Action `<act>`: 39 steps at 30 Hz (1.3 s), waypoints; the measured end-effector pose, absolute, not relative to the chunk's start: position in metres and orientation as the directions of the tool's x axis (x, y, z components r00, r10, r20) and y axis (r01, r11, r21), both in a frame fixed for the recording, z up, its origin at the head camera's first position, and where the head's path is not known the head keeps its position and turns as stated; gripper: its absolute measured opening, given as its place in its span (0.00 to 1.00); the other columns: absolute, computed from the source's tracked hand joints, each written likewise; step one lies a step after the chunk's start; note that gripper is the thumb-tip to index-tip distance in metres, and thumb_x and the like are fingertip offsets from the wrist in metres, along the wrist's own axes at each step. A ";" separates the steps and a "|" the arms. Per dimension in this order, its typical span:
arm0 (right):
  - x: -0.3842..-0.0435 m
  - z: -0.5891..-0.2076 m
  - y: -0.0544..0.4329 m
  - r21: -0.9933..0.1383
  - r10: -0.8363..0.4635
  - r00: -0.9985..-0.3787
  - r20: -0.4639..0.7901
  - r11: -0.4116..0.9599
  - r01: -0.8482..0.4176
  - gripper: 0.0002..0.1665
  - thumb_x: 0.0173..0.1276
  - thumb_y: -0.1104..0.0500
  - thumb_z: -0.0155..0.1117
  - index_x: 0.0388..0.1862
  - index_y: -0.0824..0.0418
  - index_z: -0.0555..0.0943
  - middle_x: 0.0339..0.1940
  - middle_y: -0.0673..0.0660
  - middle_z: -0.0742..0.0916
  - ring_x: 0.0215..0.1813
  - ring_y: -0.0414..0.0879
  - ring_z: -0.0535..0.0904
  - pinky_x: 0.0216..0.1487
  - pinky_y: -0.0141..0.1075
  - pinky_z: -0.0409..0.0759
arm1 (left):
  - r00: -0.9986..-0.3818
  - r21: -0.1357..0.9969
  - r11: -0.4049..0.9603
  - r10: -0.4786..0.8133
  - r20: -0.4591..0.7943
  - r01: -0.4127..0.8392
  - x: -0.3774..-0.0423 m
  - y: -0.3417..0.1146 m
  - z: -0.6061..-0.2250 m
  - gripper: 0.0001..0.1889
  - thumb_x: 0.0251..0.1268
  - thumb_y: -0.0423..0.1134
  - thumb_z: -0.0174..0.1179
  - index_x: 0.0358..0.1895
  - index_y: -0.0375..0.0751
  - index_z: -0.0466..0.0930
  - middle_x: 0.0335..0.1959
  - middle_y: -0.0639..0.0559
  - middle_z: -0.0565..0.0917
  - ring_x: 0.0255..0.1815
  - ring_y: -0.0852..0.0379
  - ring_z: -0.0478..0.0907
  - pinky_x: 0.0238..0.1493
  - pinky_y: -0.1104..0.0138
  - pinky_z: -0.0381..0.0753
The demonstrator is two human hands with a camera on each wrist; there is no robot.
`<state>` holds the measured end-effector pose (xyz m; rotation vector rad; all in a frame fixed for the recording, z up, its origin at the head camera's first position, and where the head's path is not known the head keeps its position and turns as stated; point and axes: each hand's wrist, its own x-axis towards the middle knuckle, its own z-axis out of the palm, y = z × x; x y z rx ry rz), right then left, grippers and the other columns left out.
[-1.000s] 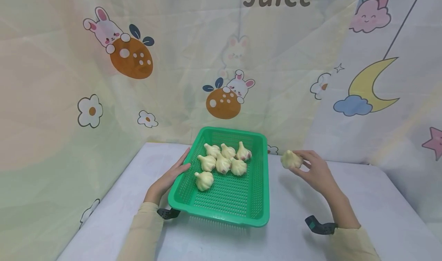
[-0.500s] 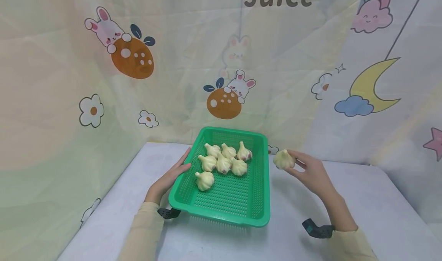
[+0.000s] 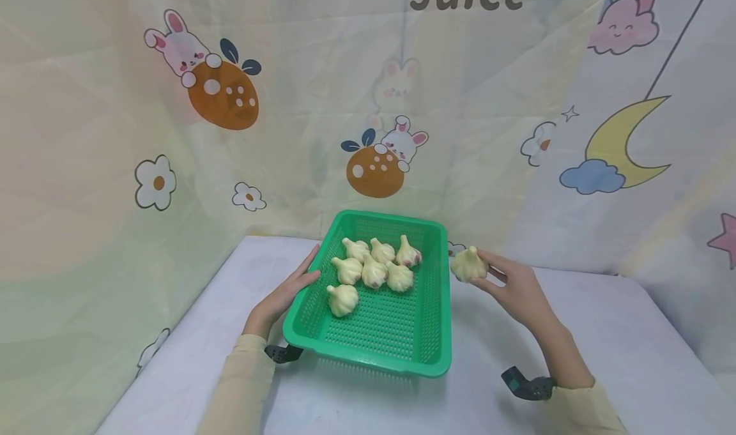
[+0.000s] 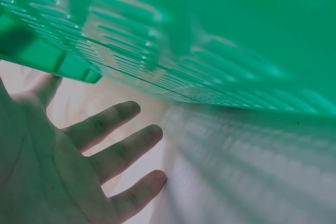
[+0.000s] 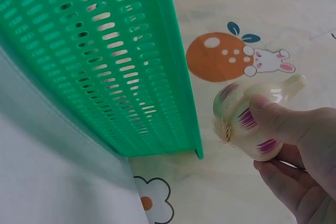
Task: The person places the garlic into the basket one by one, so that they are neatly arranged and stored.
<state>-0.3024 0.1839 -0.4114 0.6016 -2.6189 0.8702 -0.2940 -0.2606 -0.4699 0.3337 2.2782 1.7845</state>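
Several garlic bulbs lie in a green plastic basket, mostly in its far half, with one nearer the left wall. My left hand touches the basket's left rim; in the left wrist view its fingers are straight and spread beneath the rim. Beyond the basket's right side, my right hand pinches a single garlic bulb between thumb and fingers, held above the table. Purple streaks and a rooty base show on that bulb in the right wrist view, close to the basket's outer wall.
A white table carries the basket. Behind it and along the sides hangs a printed curtain with rabbits, flowers and a moon. Each wrist wears a dark strap-on camera.
My right hand has moved left with its garlic bulb, coming nearer the basket's right rim. The left hand, the basket and the bulbs in it stay as they were.
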 end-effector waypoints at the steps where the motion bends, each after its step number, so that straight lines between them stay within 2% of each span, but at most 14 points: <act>1: -0.302 -0.410 0.183 -0.493 -0.293 -0.858 0.421 0.720 -0.488 0.38 0.55 0.60 0.73 0.65 0.65 0.72 0.61 0.67 0.79 0.61 0.62 0.76 0.50 0.43 0.79 | -0.947 0.973 0.230 0.319 -0.037 0.040 -0.294 -0.261 -0.470 0.31 0.74 0.54 0.40 0.74 0.76 0.35 0.77 0.67 0.35 0.78 0.53 0.29 0.72 0.40 0.40; 13: -0.292 -0.406 0.167 -0.538 -0.315 -0.833 0.456 0.648 -0.540 0.36 0.57 0.57 0.72 0.63 0.67 0.74 0.59 0.65 0.81 0.58 0.59 0.79 0.48 0.40 0.81 | -0.948 0.973 0.225 0.316 -0.033 0.042 -0.296 -0.259 -0.471 0.33 0.74 0.54 0.40 0.75 0.70 0.34 0.77 0.67 0.35 0.78 0.54 0.29 0.72 0.40 0.37; 18: -0.291 -0.404 0.156 -0.571 -0.320 -0.846 0.426 0.630 -0.526 0.37 0.58 0.55 0.71 0.65 0.66 0.72 0.62 0.64 0.79 0.59 0.58 0.78 0.49 0.40 0.81 | -0.947 0.974 0.220 0.320 -0.021 0.053 -0.298 -0.258 -0.472 0.33 0.74 0.54 0.39 0.76 0.69 0.34 0.77 0.66 0.35 0.78 0.54 0.28 0.72 0.41 0.35; 21: -0.292 -0.403 0.148 -0.598 -0.342 -0.853 0.394 0.610 -0.520 0.38 0.59 0.53 0.71 0.67 0.64 0.71 0.64 0.62 0.78 0.61 0.58 0.77 0.49 0.40 0.81 | -0.947 0.975 0.218 0.319 -0.022 0.051 -0.298 -0.258 -0.473 0.33 0.74 0.54 0.39 0.75 0.70 0.34 0.77 0.67 0.35 0.78 0.54 0.28 0.72 0.40 0.35; 25: -0.295 -0.403 0.134 -0.628 -0.391 -0.855 0.342 0.582 -0.517 0.38 0.59 0.50 0.70 0.66 0.62 0.71 0.62 0.61 0.79 0.61 0.56 0.77 0.51 0.40 0.80 | -0.949 0.975 0.218 0.313 -0.027 0.044 -0.299 -0.260 -0.475 0.31 0.74 0.55 0.39 0.73 0.77 0.36 0.77 0.68 0.36 0.78 0.55 0.28 0.72 0.40 0.36; 29: -0.297 -0.402 0.118 -0.614 -0.440 -0.847 0.298 0.591 -0.523 0.36 0.59 0.50 0.69 0.65 0.62 0.73 0.58 0.61 0.82 0.58 0.54 0.80 0.50 0.39 0.81 | -0.950 0.975 0.220 0.311 -0.029 0.042 -0.300 -0.261 -0.476 0.31 0.74 0.56 0.39 0.73 0.77 0.36 0.77 0.69 0.36 0.78 0.55 0.29 0.72 0.40 0.36; 33: -0.300 -0.400 0.104 -0.589 -0.483 -0.833 0.270 0.601 -0.540 0.34 0.60 0.52 0.70 0.63 0.64 0.75 0.57 0.61 0.83 0.55 0.53 0.81 0.49 0.37 0.82 | -0.950 0.975 0.217 0.313 -0.025 0.046 -0.299 -0.260 -0.475 0.32 0.74 0.56 0.39 0.75 0.71 0.35 0.77 0.69 0.36 0.78 0.55 0.29 0.72 0.40 0.37; 39: -0.305 -0.393 0.088 -0.552 -0.530 -0.818 0.222 0.624 -0.553 0.34 0.58 0.50 0.71 0.62 0.62 0.76 0.57 0.60 0.83 0.56 0.52 0.81 0.50 0.38 0.81 | -0.948 0.975 0.213 0.317 -0.012 0.059 -0.298 -0.258 -0.474 0.32 0.75 0.54 0.38 0.75 0.71 0.35 0.77 0.68 0.36 0.78 0.55 0.29 0.72 0.40 0.36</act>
